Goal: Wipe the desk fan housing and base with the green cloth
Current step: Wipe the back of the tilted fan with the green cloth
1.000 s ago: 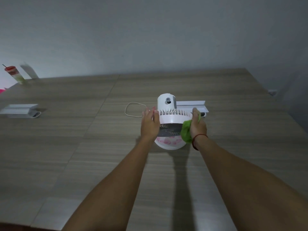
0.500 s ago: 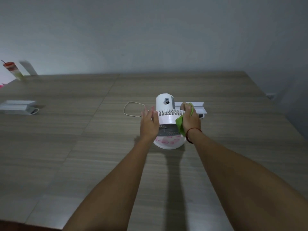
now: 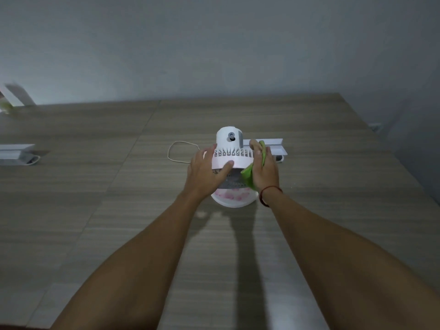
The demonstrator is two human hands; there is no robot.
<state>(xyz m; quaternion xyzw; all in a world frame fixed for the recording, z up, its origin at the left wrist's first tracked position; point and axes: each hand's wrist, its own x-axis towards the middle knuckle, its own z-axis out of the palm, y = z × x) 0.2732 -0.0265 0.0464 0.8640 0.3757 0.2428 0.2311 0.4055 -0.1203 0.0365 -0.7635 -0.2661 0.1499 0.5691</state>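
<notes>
The round white plastic desk fan, with its ribbed, slotted housing and pink-flecked disc base, stands mid-way across the wood-grain table, nearer its far edge. Your left hand curls over the housing's left rim, and your right hand clutches the crumpled green cloth against its right side. A thin cord loop lies behind-left of the fan, a long white box behind-right.

A wide wood-grain table is set against a plain grey wall, with a second wall met at the right. The room is dimly lit.
</notes>
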